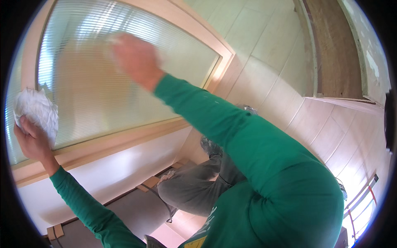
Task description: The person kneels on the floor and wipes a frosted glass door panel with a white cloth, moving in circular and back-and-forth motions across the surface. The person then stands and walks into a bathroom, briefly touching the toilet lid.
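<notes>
A ribbed glass panel point(173, 62) in a pale wooden frame point(124, 136) fills the upper left. My left hand point(32, 136) grips a crumpled white sheet, paper or cloth point(37, 108), against the frame's upright at the far left. Over the upper middle of the glass is my right hand point(135, 57), blurred and with its fingers curled. Something pale shows at its fingertips, too blurred to name. Whether that hand touches the glass cannot be told.
Below the frame runs a white surface point(124, 158), with a grey panel point(136, 214) and cardboard pieces point(148, 183) by my bent knee. Pale floor planks point(266, 62) lie to the right. An open-topped wooden structure point(335, 49) stands at the upper right.
</notes>
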Motion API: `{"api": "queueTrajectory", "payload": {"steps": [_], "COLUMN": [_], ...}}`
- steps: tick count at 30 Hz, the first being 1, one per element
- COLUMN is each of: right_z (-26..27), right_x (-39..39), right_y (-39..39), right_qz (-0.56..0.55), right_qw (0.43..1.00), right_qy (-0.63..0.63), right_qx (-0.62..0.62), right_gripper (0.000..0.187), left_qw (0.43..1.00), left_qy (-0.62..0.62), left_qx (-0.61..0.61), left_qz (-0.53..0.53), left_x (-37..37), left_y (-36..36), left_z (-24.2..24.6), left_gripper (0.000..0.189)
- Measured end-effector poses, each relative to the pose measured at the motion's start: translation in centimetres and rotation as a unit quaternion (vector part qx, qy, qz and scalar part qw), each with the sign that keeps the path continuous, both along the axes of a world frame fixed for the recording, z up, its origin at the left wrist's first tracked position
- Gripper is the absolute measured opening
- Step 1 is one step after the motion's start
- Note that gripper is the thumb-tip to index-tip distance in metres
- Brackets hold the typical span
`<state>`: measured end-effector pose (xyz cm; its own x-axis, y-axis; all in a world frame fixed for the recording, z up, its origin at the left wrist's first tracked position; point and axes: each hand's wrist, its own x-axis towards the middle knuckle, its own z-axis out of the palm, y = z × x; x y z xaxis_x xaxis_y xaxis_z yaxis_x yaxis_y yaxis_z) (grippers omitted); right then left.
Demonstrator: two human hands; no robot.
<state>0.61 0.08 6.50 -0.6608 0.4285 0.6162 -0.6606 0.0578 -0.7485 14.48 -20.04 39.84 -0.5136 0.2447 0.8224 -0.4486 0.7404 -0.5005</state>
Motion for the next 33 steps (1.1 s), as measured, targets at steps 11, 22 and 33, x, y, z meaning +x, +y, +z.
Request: {"api": "queueTrajectory", "payload": {"steps": [11,22,33], "right_z": [-12.8,-4.0,-29.9], "right_x": [-0.3,0.1,3.9], "right_y": [-2.1,0.1,8.8], "right_qz": [0.054,0.067,0.138], "right_qw": [0.950,0.997,0.831], "right_qy": [-0.256,-0.016,-0.540], "right_qx": [-0.171,-0.031,-0.002], "right_gripper": [0.026,0.023,0.048], "left_qw": [0.997,0.998,0.991], "left_qy": [0.004,-0.003,-0.020], "left_qx": [-0.010,-0.018,-0.126], "left_qz": [0.077,0.052,-0.048], "left_x": [0.4,2.0,1.6], "left_y": [-3.0,-2.9,-0.3], "left_z": [1.2,1.0,1.0], "left_gripper": [0.063,0.066,0.048]}}
